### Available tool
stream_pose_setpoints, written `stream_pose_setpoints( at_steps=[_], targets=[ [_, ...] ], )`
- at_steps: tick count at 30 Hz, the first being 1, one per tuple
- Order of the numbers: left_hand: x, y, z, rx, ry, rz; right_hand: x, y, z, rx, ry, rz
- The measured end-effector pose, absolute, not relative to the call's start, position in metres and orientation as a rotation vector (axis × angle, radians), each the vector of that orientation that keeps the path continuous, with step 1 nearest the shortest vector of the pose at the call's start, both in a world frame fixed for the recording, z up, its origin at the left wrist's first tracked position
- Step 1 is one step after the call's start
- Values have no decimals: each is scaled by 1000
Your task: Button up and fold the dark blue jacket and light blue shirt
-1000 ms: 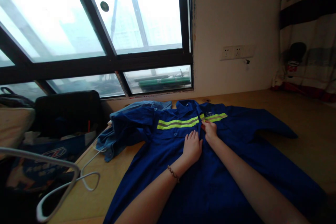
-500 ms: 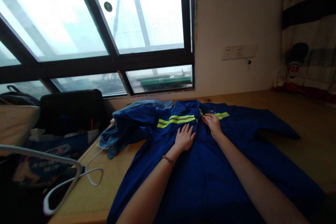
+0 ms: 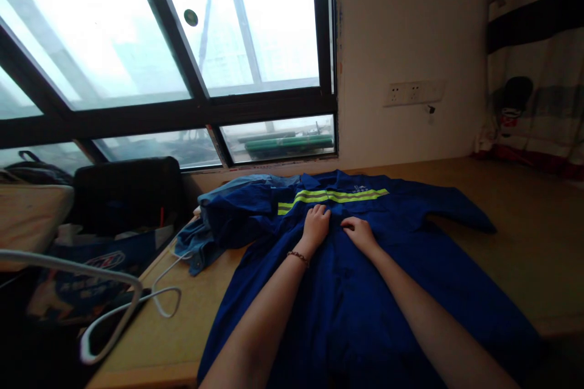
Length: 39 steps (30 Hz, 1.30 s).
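Note:
A dark blue work jacket with yellow-green reflective strips lies spread front up, its collar away from me. The two halves of the chest strip meet near the middle. My left hand, with a bead bracelet at the wrist, is on the front just below the strip, its fingers curled into the cloth. A little to the right, my right hand has thumb and fingers bent together at the front opening. The cloth between its fingertips is mostly hidden.
The jacket rests on a wooden table. Lighter blue clothing lies under its left sleeve. A white curved tube crosses the table's left edge. Bags and a black case stand left, below the window. A curtain hangs right.
Both hands have drawn closer to me and their fingers have curled. The jacket's right side has shifted left, and the chest strip's halves have come together.

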<state>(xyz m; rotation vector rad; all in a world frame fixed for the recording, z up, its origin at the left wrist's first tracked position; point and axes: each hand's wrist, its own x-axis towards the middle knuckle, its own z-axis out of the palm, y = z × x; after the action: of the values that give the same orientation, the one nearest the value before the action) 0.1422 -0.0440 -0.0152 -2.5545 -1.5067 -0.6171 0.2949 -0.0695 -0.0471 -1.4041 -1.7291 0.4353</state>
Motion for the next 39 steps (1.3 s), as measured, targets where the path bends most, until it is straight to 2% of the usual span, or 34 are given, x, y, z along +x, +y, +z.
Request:
stream_pose_setpoints(
  at_steps=[2, 5, 8, 16, 23, 31, 35, 39],
  targets=[
    [145, -57, -14, -2517, -1713, -783, 295, -69, -47, -1408, -1766, 409],
    [148, -69, -19, -2576, -2293, -1062, 291, -70, -43, -1461, -1809, 357],
    [151, -71, -28, -2746, -2629, -1152, 287, -74, -42, -1537, -1841, 331],
    [152, -72, -40, -2680, -2606, -1406, 284, -75, -43, -1614, -1902, 324],
    [152, -74, -40, -2620, -2534, -1440, 281, -71, -44, -1611, -1837, 341],
    [153, -82, -27, -2483, -2647, -1524, 294, -59, -45, -1213, -1648, 953],
    [154, -86, -24, -2474, -2705, -1598, 294, -61, -42, -1182, -1400, 1117],
    [156, -89, -23, -2454, -2803, -1816, 290, -67, -38, -1212, -1199, 1203]
  ],
)
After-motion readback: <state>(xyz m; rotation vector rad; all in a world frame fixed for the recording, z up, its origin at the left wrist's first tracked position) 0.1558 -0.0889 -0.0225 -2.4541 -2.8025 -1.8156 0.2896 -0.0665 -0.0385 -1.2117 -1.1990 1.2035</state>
